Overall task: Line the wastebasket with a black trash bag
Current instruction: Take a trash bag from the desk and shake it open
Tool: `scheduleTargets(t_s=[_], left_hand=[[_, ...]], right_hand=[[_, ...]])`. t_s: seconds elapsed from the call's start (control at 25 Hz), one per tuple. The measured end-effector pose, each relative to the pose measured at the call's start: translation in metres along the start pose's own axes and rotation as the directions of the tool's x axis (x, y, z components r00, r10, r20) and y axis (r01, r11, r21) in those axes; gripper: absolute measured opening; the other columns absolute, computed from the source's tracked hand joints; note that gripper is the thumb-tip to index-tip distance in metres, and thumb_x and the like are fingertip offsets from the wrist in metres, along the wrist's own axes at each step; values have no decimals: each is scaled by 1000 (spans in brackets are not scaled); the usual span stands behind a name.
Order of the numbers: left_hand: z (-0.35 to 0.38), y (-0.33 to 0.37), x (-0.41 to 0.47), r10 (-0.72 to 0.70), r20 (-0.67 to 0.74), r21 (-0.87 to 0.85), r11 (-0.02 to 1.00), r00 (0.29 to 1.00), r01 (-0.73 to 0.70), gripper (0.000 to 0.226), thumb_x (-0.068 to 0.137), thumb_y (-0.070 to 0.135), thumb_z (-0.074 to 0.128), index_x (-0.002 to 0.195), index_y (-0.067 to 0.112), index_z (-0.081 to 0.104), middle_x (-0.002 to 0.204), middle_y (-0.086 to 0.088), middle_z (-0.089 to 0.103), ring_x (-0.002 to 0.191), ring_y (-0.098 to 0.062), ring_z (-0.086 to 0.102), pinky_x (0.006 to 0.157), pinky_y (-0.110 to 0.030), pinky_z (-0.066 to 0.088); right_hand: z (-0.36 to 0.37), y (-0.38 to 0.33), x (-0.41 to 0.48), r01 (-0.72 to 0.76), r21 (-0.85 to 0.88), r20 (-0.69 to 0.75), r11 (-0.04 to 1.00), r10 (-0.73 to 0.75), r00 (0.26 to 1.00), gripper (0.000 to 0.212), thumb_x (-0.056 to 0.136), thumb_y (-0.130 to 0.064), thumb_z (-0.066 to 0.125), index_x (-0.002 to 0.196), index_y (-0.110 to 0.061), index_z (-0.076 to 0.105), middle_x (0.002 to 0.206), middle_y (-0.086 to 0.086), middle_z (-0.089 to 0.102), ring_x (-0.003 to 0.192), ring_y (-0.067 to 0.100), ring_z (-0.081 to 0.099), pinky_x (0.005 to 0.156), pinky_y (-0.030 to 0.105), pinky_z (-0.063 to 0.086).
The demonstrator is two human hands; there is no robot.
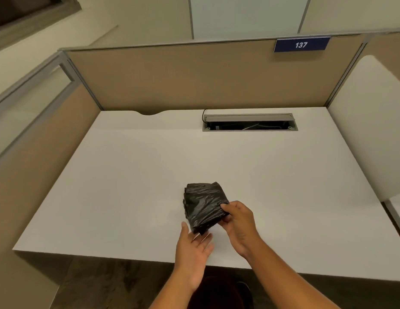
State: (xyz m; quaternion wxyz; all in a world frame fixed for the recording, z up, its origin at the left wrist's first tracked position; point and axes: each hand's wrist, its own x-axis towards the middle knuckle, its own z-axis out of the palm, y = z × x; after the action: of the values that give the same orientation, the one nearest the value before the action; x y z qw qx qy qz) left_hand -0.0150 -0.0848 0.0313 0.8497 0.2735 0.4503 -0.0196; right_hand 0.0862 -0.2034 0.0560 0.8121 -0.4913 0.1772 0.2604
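Observation:
A folded black trash bag (203,204) lies as a compact bundle on the white desk (127,186), near its front edge. My right hand (239,221) pinches the bundle's right near corner between thumb and fingers. My left hand (193,248) is spread open, palm up, just below the bundle's near end, with its fingertips at or under the bag's edge. No wastebasket is in view.
Tan cubicle partitions (194,79) wall the desk at the back and left, a white panel (373,130) on the right. An open cable tray (250,123) is set into the desk's rear. A blue sign (301,44) reads 137. Dark floor lies below the desk's front edge.

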Motion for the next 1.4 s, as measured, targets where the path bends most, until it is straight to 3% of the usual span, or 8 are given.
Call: scheduleTargets(t_s=[0.28,0.44,0.6,0.72,0.88,1.16,1.28,1.4], left_hand=[[-32,33,-52,176,179,-111,981,968,-158,40,109,31,56,141,9,66,137,-19,76,122,-31,75,104,-47,57],[-67,32,-76,177,187,22,983,966,-184,32,109,25,58,134,11,72,129,-14,80,115,-25,79,98,-45,58],[-87,21,-101,137,263,133,975,955,-176,30,109,26,58,122,11,81,125,-17,81,117,-28,78,99,-45,58],[-93,14,-116,139,293,153,970,946,-190,30,109,27,57,116,15,84,123,-18,82,117,-30,78,101,-48,58],[-93,15,-126,171,269,109,972,948,-206,28,109,23,57,118,12,82,122,-17,82,115,-27,79,87,-38,65],[-98,6,-137,169,165,89,979,972,-186,23,107,18,61,118,9,78,117,-17,84,104,-27,82,84,-43,64],[-91,-12,-149,173,158,100,977,972,-190,25,107,16,60,113,7,82,115,-19,84,102,-29,83,76,-40,67],[-82,-36,-161,169,162,135,972,972,-191,25,106,13,61,105,7,85,118,-22,82,108,-33,81,90,-46,63]], right_hand=[[3,37,-79,16,-139,-77,990,-27,997,5,94,-6,70,96,-5,65,112,26,77,97,33,79,82,44,65],[17,59,-128,163,-715,-180,679,-405,897,46,89,-39,78,130,-34,59,126,-19,62,108,4,63,80,20,50],[48,79,-168,272,-822,22,500,-450,893,51,75,-69,73,117,-42,64,115,-23,64,99,-3,64,78,17,53],[59,89,-184,277,-863,41,423,-489,871,44,82,-60,71,119,-35,67,112,-19,67,103,-2,65,86,21,55],[43,76,-186,325,-798,-2,507,-543,840,9,96,-28,69,99,-27,79,89,-10,78,87,3,72,79,30,59],[-43,50,-180,97,-571,-200,815,-253,947,31,101,-24,61,73,-12,68,76,8,70,77,31,63,70,40,46],[-89,51,-178,-13,-586,-292,810,-196,936,15,100,-16,60,99,-9,73,91,10,76,86,29,71,73,38,54],[-111,55,-186,-26,-601,-312,799,-204,928,45,99,-10,60,142,-21,53,118,-3,66,97,11,64,84,39,58]])
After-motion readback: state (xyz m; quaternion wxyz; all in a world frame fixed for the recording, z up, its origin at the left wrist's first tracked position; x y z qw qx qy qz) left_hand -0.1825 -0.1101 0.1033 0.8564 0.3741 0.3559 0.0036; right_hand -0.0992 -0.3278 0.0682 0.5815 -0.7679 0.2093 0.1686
